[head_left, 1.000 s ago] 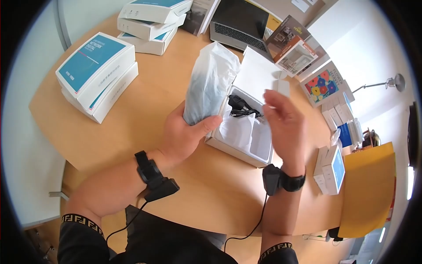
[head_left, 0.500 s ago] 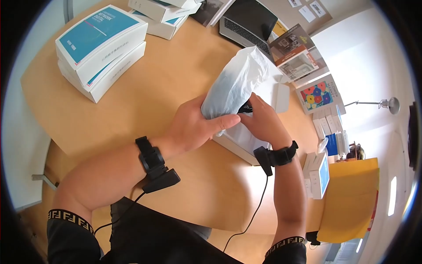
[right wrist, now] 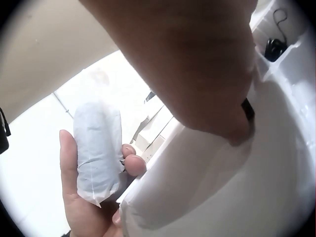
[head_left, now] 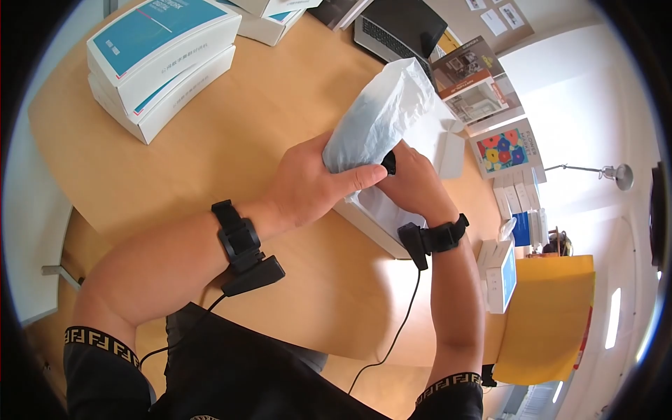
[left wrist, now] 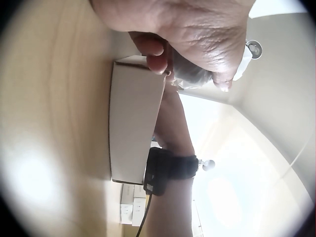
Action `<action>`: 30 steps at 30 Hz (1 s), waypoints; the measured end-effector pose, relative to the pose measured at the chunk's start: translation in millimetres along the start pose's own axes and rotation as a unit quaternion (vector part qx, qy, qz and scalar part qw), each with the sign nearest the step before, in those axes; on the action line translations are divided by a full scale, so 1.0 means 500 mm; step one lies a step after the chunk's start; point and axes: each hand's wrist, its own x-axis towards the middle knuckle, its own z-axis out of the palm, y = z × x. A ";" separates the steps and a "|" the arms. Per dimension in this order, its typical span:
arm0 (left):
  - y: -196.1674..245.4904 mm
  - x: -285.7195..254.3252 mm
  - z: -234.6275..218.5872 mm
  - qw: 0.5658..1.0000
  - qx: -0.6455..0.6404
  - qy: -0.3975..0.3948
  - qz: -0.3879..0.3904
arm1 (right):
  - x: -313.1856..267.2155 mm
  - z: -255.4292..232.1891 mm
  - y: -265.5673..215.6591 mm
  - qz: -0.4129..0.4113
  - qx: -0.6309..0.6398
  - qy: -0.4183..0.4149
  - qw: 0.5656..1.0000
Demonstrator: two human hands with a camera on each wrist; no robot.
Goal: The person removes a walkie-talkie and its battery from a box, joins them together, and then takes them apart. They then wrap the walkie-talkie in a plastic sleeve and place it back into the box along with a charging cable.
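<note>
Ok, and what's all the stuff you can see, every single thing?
Wrapped thing: 1, whitish, in left hand
Black thing: 1, black, in right hand
Open box: 1, white, under right hand
Cord: 1, black, inside open box
Big boxes: at least 4, white and blue, table's far left
Laptop: 1, grey and black, far side
Room books: several, mixed, behind open box
Flower book: 1, colourful, right
Small boxes: several, mostly white, right
Lamp: 1, silver, far right
Yellow sheet: 1, yellow, right
Table: 1, light brown, underneath
Wrist cameras: 2, black, on wrists
Sleeves: 2, black and gold, on arms
Left hand: 1, bare, middle
Right hand: 1, bare, beside it
</note>
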 end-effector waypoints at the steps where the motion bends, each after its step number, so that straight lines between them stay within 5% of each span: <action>1: 0.000 0.000 0.001 1.000 -0.003 -0.001 -0.002 | -0.001 0.001 0.003 0.000 0.001 0.007 1.000; 14: 0.006 -0.004 0.003 1.000 0.006 -0.004 -0.006 | -0.003 -0.008 0.004 0.041 0.002 -0.015 0.999; 23: 0.012 -0.003 0.001 1.000 0.024 -0.005 -0.011 | -0.004 -0.010 0.012 0.040 0.064 0.132 0.988; 27: 0.006 -0.002 0.005 0.999 0.034 -0.003 -0.007 | -0.026 -0.042 0.057 0.091 0.293 0.342 0.888; 30: 0.001 -0.001 0.006 1.000 0.027 -0.004 -0.003 | -0.082 -0.088 0.097 0.148 0.456 0.393 0.784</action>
